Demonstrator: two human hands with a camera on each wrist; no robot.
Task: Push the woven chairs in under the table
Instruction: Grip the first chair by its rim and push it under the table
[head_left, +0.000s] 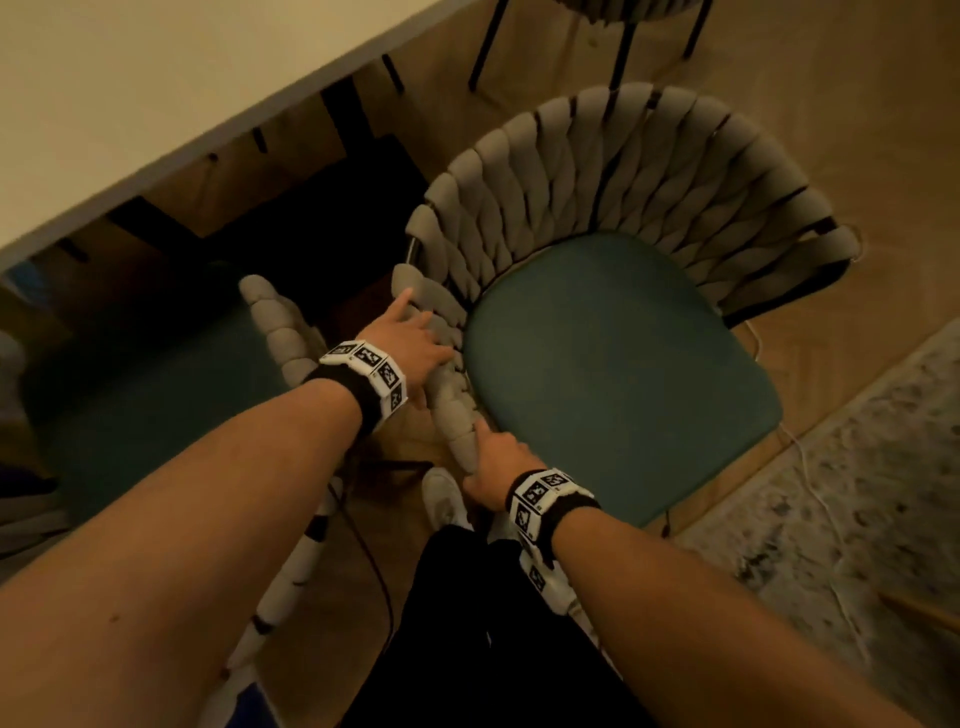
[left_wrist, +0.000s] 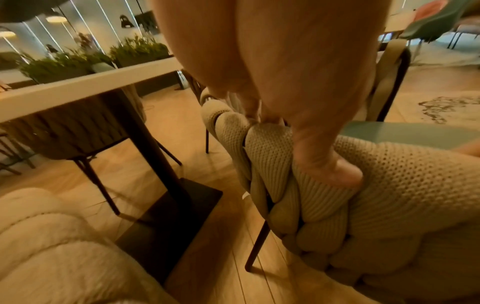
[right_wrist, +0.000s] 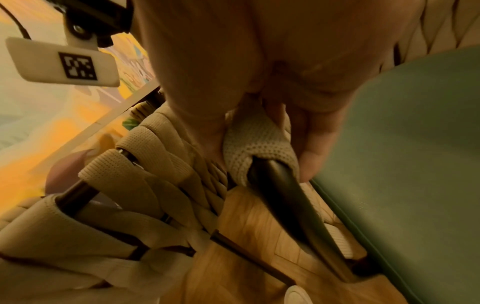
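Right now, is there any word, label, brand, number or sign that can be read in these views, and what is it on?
No readable words or numbers in any view.
Left wristband: black-and-white square code markers, no letters.
Right wristband: the same kind of markers, no letters.
White tag in the right wrist view: one square code marker, no text.
Woven chair and table: no label visible.

- We count three woven chairs in the head view: one with a green seat (head_left: 613, 364) beside the table, a second (head_left: 280, 332) at our left, and a third (head_left: 597, 31) at the top edge, only its legs showing.
- One table (head_left: 130, 78).
- Our two hands: left (head_left: 410, 338), right (head_left: 493, 467).
- One patterned rug (head_left: 857, 493).
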